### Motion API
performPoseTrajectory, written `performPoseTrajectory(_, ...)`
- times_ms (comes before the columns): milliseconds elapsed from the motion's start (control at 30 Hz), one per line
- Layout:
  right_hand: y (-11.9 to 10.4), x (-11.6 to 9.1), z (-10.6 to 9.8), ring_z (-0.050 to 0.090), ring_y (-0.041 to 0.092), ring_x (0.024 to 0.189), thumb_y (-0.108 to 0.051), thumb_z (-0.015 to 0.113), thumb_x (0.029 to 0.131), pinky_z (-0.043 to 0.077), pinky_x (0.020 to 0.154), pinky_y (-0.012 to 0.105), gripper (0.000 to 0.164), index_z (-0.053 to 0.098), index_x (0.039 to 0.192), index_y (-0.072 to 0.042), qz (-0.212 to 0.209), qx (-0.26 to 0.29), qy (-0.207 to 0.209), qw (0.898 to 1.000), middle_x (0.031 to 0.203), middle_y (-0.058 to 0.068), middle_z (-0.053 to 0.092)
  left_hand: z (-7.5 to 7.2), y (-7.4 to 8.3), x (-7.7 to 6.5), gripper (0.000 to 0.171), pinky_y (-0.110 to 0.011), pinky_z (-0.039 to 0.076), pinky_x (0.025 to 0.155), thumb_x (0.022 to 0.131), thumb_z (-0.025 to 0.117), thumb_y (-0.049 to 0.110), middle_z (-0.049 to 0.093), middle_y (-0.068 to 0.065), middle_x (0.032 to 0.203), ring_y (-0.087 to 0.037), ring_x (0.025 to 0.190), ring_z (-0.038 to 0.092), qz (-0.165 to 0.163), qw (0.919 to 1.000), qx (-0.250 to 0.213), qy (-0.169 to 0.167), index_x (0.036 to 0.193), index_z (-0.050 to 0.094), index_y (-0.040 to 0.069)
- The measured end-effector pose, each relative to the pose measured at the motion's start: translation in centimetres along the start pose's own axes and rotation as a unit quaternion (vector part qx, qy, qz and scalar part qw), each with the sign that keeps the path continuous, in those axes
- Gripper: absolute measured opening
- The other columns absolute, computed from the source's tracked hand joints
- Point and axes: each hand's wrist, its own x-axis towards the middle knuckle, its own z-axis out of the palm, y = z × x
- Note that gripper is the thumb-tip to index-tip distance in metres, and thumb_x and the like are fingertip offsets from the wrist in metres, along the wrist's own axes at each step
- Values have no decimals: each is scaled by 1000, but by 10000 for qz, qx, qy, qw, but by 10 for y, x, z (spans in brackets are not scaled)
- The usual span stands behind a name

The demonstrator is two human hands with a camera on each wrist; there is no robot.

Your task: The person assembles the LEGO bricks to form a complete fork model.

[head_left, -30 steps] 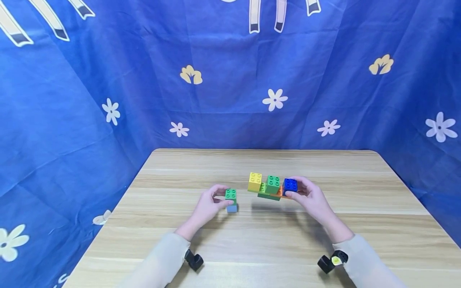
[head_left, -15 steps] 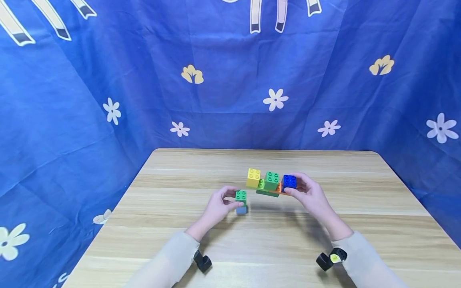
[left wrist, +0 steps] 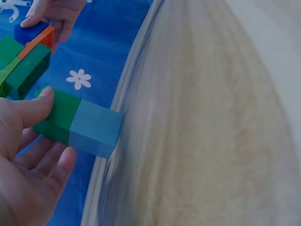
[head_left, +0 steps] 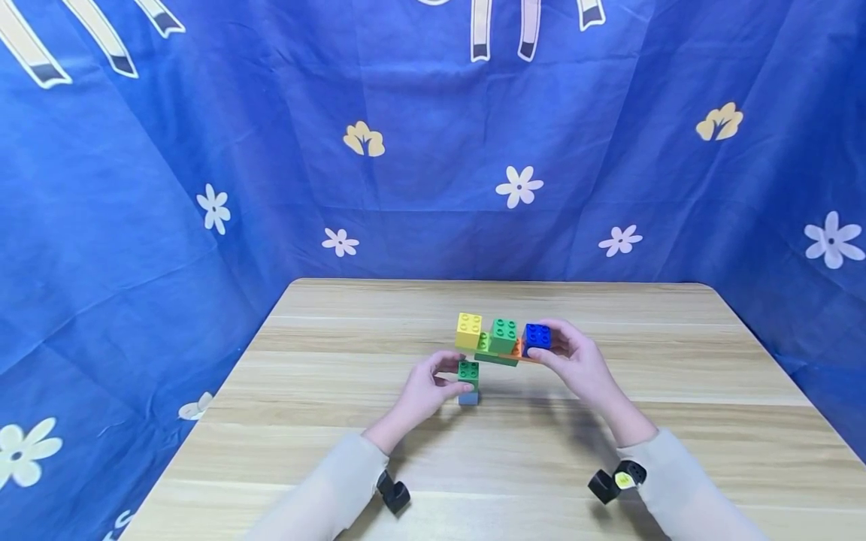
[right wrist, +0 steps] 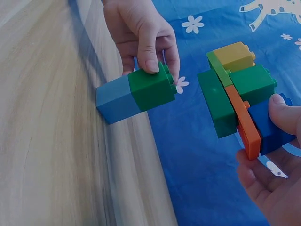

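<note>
In the head view my left hand (head_left: 426,387) pinches a green toy building brick (head_left: 468,373) joined on top of a light blue brick (head_left: 468,399), thumb on the near side. Whether this pair touches the table I cannot tell. My right hand (head_left: 578,364) grips the dark blue brick (head_left: 537,338) at the right end of a joined build. That build also has a yellow brick (right wrist: 235,56), a green brick (right wrist: 254,84), a lime plate (right wrist: 219,68), an orange plate (right wrist: 243,123) and a green brick underneath (right wrist: 217,104). It hangs above and just behind the left pair, apart from it.
Under both hands spreads a light wood-grain table (head_left: 325,323). A blue patterned cloth (head_left: 433,225) hangs behind and beside it. Each wrist carries a small black camera, such as the left camera (head_left: 394,494).
My left hand has carried the green and light blue pair to the right, closer to the build. My right hand has shifted the build slightly left and away from me.
</note>
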Motion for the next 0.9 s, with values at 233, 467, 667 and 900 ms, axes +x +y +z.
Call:
performPoseTrajectory(233, -1, 2, 5, 60, 15, 89, -12, 71, 82, 51, 78, 24, 38, 57, 117, -5, -100, -4, -14, 9999, 105, 14, 64, -17, 30, -8, 49, -36, 53, 79, 75, 75, 3, 59, -22, 115, -39, 103, 56, 26, 9998, -141, 166, 118, 53, -4)
performPoseTrajectory(467, -2, 6, 12, 60, 20, 91, -12, 70, 83, 51, 78, 23, 38, 57, 118, -6, -108, 93, -181, 9997, 107, 14, 63, -39, 55, -12, 49, -42, 50, 85, 76, 74, 2, 59, -21, 116, -36, 106, 56, 2, 9987, -182, 474, 119, 54, -4)
performPoseTrajectory(667, -3, 8, 19, 60, 22, 90, -12, 71, 82, 52, 77, 25, 39, 57, 118, -6, -190, 71, -265, 9994, 106, 13, 64, -53, 65, -9, 47, -49, 48, 87, 76, 74, 1, 59, -22, 118, -35, 109, 55, 477, 9969, -286, 548, 119, 55, -3)
performPoseTrajectory(900, -37, 6, 28, 59, 28, 85, 3, 68, 81, 53, 75, 32, 37, 55, 116, 5, -177, 56, -315, 9993, 101, 21, 63, -58, 79, -7, 47, -49, 46, 91, 78, 72, -1, 60, -17, 117, -31, 108, 56, 833, 9954, -206, 420, 121, 55, -3)
